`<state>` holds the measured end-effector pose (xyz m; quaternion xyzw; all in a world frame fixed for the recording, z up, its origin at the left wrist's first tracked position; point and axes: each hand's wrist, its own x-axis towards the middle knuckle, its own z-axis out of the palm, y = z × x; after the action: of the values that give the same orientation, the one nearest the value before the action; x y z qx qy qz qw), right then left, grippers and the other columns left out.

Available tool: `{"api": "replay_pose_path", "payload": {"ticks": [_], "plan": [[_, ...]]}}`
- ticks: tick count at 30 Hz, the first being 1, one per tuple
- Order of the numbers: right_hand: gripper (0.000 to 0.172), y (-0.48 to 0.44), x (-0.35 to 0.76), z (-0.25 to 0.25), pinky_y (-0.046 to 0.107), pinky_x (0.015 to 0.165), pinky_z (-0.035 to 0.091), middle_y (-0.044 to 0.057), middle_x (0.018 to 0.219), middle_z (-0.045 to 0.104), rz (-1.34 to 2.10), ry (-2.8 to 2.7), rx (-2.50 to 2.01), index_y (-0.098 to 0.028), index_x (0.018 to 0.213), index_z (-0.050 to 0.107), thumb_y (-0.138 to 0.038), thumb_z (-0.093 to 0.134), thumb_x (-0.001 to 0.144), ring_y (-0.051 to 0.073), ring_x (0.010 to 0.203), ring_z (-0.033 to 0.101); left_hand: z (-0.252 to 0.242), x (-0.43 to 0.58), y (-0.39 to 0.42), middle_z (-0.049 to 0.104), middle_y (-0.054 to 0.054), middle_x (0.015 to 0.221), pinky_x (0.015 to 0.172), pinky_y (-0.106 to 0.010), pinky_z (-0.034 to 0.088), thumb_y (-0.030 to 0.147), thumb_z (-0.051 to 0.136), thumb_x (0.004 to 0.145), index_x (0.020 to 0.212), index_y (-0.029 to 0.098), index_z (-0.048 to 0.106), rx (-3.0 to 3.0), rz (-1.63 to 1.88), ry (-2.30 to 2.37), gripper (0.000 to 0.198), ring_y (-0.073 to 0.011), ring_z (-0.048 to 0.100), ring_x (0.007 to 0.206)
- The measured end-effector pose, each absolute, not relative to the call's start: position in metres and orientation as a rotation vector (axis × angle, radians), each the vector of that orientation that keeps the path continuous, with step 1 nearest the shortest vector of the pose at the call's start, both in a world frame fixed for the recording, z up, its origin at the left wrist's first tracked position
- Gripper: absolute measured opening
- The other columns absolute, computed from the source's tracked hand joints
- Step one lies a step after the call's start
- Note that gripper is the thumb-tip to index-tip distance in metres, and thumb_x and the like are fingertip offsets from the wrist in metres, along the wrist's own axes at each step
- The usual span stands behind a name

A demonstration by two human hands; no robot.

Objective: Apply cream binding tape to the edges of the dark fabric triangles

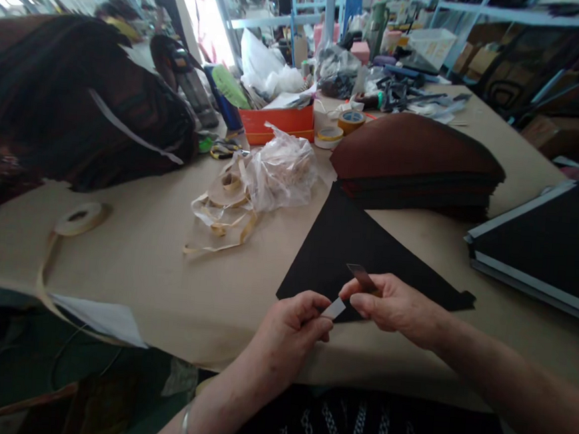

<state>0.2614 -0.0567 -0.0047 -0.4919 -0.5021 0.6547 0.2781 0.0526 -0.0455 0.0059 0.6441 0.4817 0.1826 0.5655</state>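
My left hand (290, 334) is closed, pinching a small white rectangular piece (333, 309) between thumb and fingers. Close beside it, my right hand (397, 307) is closed on a thin, flat dark strip (361, 277) that sticks up past the fingers; its kind I cannot make out. The right fingertips are near the white piece, and whether they touch it is unclear. Beneath and behind both hands, a black flat panel (338, 241) with a pointed outline lies on the table (156, 260).
Stacked brown and black panels (415, 150) stand behind the black one. A tape roll (229, 185) lies by a clear plastic bag (286, 170); another roll (81, 217) trails over the front edge. A large dark pile (78, 100) is left, a black stack (548, 244) right.
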Motion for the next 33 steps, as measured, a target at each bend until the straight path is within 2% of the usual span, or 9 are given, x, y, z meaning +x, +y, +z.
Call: {"api": "replay_pose_path", "payload": {"ticks": [4,8,12,15,19,25,33], "plan": [[0.02,-0.056,0.251,-0.007,0.021,0.045,0.022,-0.007,0.058,0.038,1.774,-1.337,-1.32,-0.016,0.081,0.059,-0.036,0.06,0.079,0.005,0.047,0.025,0.005,0.058,-0.045,0.062,0.001,0.061,0.056,-0.023,0.041,0.027,0.056,0.076,0.085,0.018,0.065,1.53,0.392,1.151,0.015,-0.0123,0.054,0.058],[0.012,-0.054,0.246,-0.005,0.021,0.051,0.028,-0.006,0.06,0.041,1.687,-1.373,-1.34,-0.016,0.069,0.051,-0.024,0.057,0.076,0.006,0.053,0.033,0.001,0.059,-0.041,0.057,0.002,0.058,0.054,-0.023,0.038,0.032,0.057,0.074,0.089,0.018,0.064,1.523,0.366,1.158,0.022,-0.0118,0.049,0.054],[0.008,-0.053,0.269,-0.005,0.02,0.052,0.028,-0.006,0.058,0.042,1.572,-1.322,-1.429,-0.016,0.065,0.05,-0.019,0.056,0.07,0.006,0.054,0.036,-0.002,0.055,-0.034,0.049,0.004,0.054,0.053,-0.024,0.034,0.042,0.053,0.075,0.074,0.019,0.064,1.625,0.199,1.17,0.026,-0.0118,0.043,0.053],[0.009,-0.06,0.314,-0.009,0.02,0.048,0.024,-0.007,0.054,0.039,1.389,-1.17,-1.585,-0.017,0.065,0.05,-0.022,0.057,0.067,0.005,0.048,0.033,-0.006,0.05,-0.025,0.045,0.004,0.054,0.053,-0.024,0.033,0.05,0.047,0.077,0.067,0.019,0.06,1.716,0.034,1.161,0.034,-0.0125,0.042,0.054],[0.018,-0.083,0.38,-0.015,0.022,0.043,0.016,-0.009,0.049,0.034,1.198,-0.935,-1.761,-0.018,0.069,0.051,-0.032,0.062,0.065,0.005,0.041,0.024,-0.01,0.049,-0.013,0.043,0.003,0.057,0.055,-0.025,0.034,0.058,0.041,0.075,0.065,0.019,0.057,1.767,-0.156,1.148,0.043,-0.0136,0.041,0.057],[0.015,-0.11,0.415,-0.038,0.024,0.057,0.032,-0.003,0.063,0.05,1.066,-1.08,-1.9,-0.016,0.067,0.056,-0.029,0.062,0.068,0.008,0.057,0.042,-0.014,0.061,-0.001,0.05,-0.001,0.063,0.06,-0.027,0.035,0.063,0.035,0.071,0.068,0.019,0.057,1.822,-0.394,1.187,0.049,-0.0166,0.047,0.063],[0.016,-0.114,0.42,-0.051,0.024,0.058,0.034,-0.003,0.063,0.052,0.987,-1.228,-1.997,-0.016,0.07,0.057,-0.031,0.056,0.074,0.01,0.058,0.044,-0.024,0.071,0.0,0.056,-0.002,0.065,0.062,-0.028,0.038,0.06,0.031,0.074,0.067,0.019,0.056,1.907,-0.484,1.193,0.048,-0.0177,0.052,0.065]]}}
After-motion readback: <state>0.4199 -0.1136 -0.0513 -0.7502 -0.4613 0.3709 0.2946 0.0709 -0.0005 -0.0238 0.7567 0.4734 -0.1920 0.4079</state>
